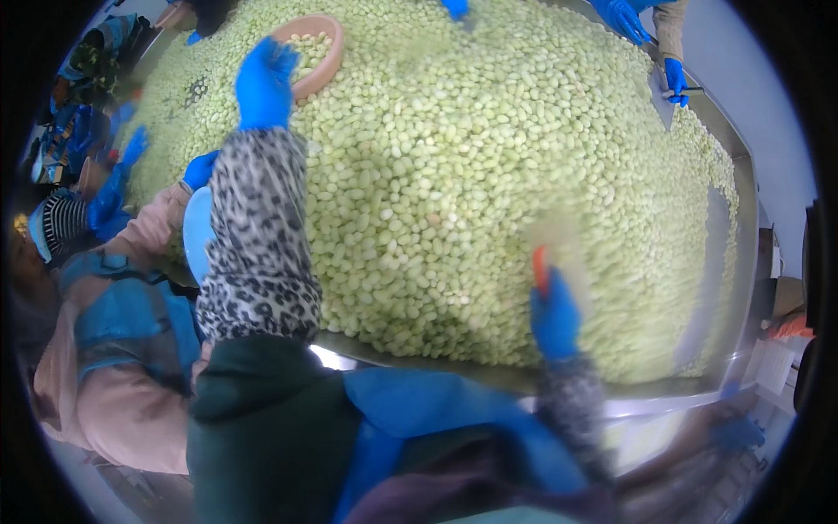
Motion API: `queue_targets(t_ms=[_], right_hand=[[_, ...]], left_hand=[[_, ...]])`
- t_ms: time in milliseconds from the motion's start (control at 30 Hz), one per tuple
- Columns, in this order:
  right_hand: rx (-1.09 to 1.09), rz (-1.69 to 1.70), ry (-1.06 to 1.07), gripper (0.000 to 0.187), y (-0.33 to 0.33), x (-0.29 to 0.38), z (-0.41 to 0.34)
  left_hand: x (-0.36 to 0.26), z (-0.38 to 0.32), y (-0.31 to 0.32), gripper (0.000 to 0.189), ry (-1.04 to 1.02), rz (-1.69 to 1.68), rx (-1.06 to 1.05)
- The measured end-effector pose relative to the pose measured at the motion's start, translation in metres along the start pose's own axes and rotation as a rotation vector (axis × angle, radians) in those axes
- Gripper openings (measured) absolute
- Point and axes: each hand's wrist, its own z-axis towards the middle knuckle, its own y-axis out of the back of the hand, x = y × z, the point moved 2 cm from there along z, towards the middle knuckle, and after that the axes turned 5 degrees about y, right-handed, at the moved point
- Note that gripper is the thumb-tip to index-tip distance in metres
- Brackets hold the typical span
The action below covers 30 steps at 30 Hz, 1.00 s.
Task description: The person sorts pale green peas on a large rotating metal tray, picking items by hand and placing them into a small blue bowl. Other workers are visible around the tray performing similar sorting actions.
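Note:
A mound of small pale green oval fruits (419, 196), grape-like in look, lies before me in a wide metal vat (743, 170). My left hand (265, 88), in a blue glove below a leopard-print sleeve, reaches to the near side of a pinkish plastic bowl (335, 49). Some of the fruits lie inside that bowl. Whether the fingers grip its rim is unclear. Low over the fruits at the right, my right hand (555, 318), also blue-gloved, is closed around a red-handled tool (541, 268). Motion blur hides the tool's working end.
Close on my left, a person in a pink sleeve (147, 226) reaches in beside a light blue bowl (198, 229). At the far right, a blue-gloved hand (674, 78) holds a flat metal blade (660, 98). More gloved hands (456, 6) work along the far side.

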Motion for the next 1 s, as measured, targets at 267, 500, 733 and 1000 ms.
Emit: queue_targets(t_ms=[267,500,733,1000], right_hand=[[0.037,0.136,0.023,0.058,-0.098,-0.004,0.129],[0.196,0.404,0.063,0.043,-0.112,0.023,0.216],[0.384,0.247,0.399,0.047,-0.07,0.111,0.146],[0.152,0.239,0.05,0.052,-0.005,0.041,0.021]], left_hand=[[0.024,-0.206,-0.014,0.037,0.369,0.069,0.328],[0.007,-0.28,0.006,0.026,0.531,0.166,0.268],[0.016,-0.347,0.0,0.017,0.727,0.367,0.59],[0.019,-0.41,0.046,0.022,0.495,0.633,0.929]])
